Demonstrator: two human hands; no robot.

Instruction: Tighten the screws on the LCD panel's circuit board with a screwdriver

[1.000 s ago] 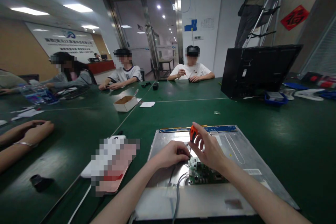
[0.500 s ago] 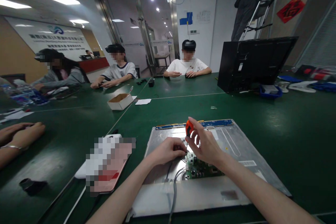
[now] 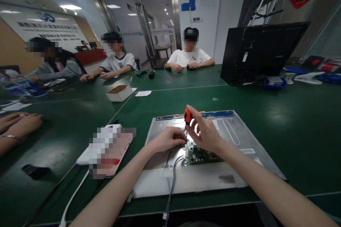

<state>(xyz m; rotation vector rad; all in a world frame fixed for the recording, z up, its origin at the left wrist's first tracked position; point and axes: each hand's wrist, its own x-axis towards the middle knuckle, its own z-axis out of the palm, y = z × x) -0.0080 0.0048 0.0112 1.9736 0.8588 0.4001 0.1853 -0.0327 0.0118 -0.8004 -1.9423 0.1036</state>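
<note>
My right hand [image 3: 206,133] grips an orange and black screwdriver [image 3: 188,116], held upright with its index finger on the top of the handle. The shaft points down to the upper left corner of a green circuit board [image 3: 198,156]. Beside the shaft, my left hand [image 3: 169,139] has its thumb and fingers pinched together at the board's corner; what they hold, if anything, is hidden. The board lies on a silver metal display panel [image 3: 234,156] with a blue strip [image 3: 220,114] along its far edge. Grey cables [image 3: 174,175] run from the board toward me.
Left of the panel lie a white device [image 3: 99,145] and a pink phone [image 3: 119,152] with cables. Further off stand an open cardboard box [image 3: 119,94] and a large black monitor [image 3: 261,55]. Another person's hands [image 3: 23,126] rest at the left; several people sit around the green table [image 3: 306,127].
The view has tilted down a little, so everything sits higher in the picture. Both hands and the screwdriver stay at the same corner of the board.
</note>
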